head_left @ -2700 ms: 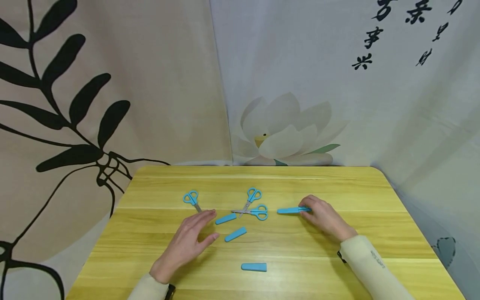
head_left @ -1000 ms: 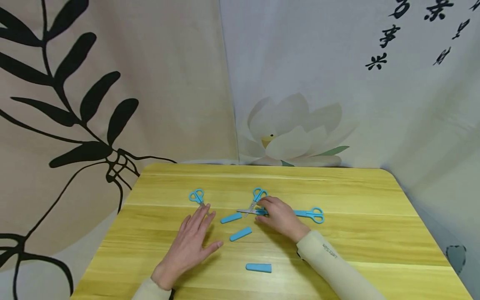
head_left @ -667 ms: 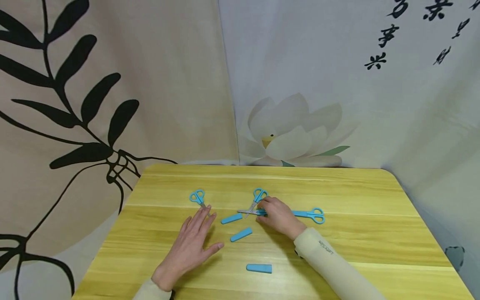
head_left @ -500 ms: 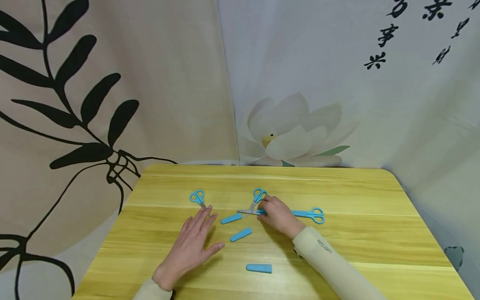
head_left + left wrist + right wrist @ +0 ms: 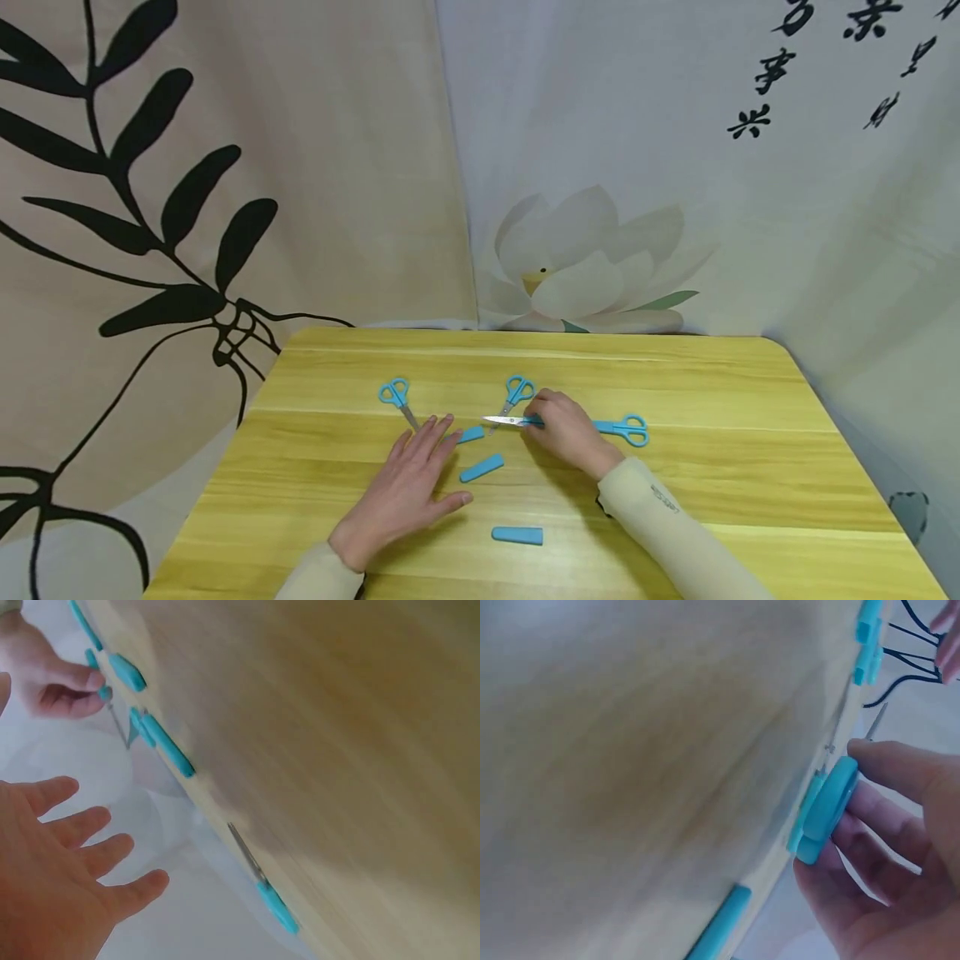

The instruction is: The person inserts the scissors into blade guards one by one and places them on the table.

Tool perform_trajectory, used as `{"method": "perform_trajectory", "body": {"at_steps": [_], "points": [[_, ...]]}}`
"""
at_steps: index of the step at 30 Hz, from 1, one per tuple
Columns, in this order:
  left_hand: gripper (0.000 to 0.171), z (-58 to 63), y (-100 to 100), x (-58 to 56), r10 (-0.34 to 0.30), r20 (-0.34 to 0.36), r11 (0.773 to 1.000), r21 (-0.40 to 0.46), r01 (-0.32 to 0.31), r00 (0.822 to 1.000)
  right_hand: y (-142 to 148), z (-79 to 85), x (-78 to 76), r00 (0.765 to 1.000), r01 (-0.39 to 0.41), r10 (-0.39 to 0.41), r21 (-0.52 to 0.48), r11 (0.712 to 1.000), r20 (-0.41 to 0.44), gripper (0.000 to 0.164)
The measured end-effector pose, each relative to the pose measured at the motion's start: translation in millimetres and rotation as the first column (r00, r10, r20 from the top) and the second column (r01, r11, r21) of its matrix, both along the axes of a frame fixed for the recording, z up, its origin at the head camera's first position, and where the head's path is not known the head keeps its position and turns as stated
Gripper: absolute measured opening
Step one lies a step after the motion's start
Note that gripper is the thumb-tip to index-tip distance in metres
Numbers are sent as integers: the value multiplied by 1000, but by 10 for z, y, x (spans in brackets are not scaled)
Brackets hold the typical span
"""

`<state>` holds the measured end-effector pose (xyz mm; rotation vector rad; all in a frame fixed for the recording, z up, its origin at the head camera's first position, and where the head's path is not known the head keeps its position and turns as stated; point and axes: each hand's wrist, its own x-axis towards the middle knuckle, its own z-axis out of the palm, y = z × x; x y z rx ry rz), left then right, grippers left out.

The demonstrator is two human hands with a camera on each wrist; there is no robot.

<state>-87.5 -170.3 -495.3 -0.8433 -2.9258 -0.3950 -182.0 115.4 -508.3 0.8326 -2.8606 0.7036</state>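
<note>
While our right hand (image 5: pixel 566 429) grips the scissors (image 5: pixel 512 421) by the handles (image 5: pixel 829 806) over another pair (image 5: pixel 519 388), blades (image 5: pixel 501 420) toward our left hand (image 5: pixel 401 492), its fingers (image 5: pixel 111 856) spread, holding nothing, we could nick those or snag that pair by swinging left.

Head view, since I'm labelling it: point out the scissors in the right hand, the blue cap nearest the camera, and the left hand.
Held scissors (image 5: pixel 512 421): head view, on the blades.
Nearest cap (image 5: pixel 517 536): head view, on its middle.
Left hand (image 5: pixel 405 493): head view, on its back.
</note>
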Motion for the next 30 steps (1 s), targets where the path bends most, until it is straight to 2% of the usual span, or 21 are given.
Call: {"method": "perform_trajectory", "body": {"at_steps": [7, 13, 20, 30], "points": [[90, 1, 149, -28, -38, 41, 999, -37, 39, 998, 163, 91, 137, 999, 48, -48, -39, 998, 4, 15], [87, -58, 232, -64, -84, 65, 995, -55, 87, 994, 299, 110, 230, 996, 87, -87, -36, 996, -14, 15], [82, -99, 268, -90, -149, 59, 983, -101, 155, 987, 438, 160, 315, 993, 98, -101, -43, 994, -64, 15], [67, -122, 286, -187, -202, 97, 972, -103, 212, 975, 609, 228, 358, 988, 110, -112, -25, 994, -105, 14]]}}
